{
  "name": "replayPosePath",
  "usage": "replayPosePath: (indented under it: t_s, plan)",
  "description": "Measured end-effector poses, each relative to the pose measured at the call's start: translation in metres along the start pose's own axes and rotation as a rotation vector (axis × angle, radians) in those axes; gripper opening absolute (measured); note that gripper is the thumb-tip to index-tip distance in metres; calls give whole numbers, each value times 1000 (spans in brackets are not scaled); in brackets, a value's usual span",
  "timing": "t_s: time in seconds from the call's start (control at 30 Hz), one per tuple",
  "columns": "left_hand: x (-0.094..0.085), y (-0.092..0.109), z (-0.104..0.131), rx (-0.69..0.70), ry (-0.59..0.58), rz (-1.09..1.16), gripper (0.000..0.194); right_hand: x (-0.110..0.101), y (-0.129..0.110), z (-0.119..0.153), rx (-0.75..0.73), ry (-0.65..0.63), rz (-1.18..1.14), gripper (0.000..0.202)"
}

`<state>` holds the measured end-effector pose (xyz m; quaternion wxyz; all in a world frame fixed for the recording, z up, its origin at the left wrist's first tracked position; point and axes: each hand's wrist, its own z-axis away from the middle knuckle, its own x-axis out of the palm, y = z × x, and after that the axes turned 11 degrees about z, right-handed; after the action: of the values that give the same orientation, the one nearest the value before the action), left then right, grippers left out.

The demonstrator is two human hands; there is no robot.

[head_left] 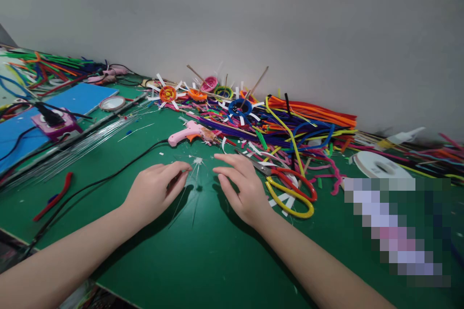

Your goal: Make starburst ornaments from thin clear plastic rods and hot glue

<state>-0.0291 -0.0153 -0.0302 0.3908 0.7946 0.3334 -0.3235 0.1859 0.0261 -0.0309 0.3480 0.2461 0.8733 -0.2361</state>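
Observation:
Between my hands is a spray of thin, clear or silvery wires (197, 161) spreading from a small white centre. A dark spot of shadow lies on the table below it. My left hand (154, 187) has thumb and forefinger brought together at the left side of the wires, seemingly pinching one. On the other side, my right hand (242, 188) has its fingers apart, tips close to the wires, holding nothing I can see. Just beyond lies a pink glue gun (188, 132) with a black cord. Scissors (290, 190) with red and yellow handles rest beside my right hand.
Colourful pipe cleaners (311, 113) pile along the wall, with small coiled cups such as a blue one (239, 106). Long thin wires (97, 137) lie at left near a roll of tape (112, 103) and a purple power socket (58, 125). A white spool (379, 165) lies right.

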Motion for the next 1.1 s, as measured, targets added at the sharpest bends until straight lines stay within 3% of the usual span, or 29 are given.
replayPosePath:
  t_s: [0.2,0.47,0.57,0.67,0.8,0.87,1.1]
  plan:
    - [0,0,-1,13,5,3,21,1,-1,2,-5,5,37,7]
    - [-1,1,-1,21,0,2,18,3,1,0,-10,-33,54,9]
    - [-1,1,-1,24,1,1,18,-1,-2,0,-11,55,79,9]
    - [-1,0,-1,29,9,6,18,-7,-11,3,-131,134,186,22]
    - [0,-1,0,40,5,28,19,-7,-27,6,-396,-3,290,20]
    - [0,-1,0,42,6,25,19,-4,-32,6,-454,-51,303,20]
    - [1,-2,0,53,36,10,20,1,-30,2,-407,-161,234,20]
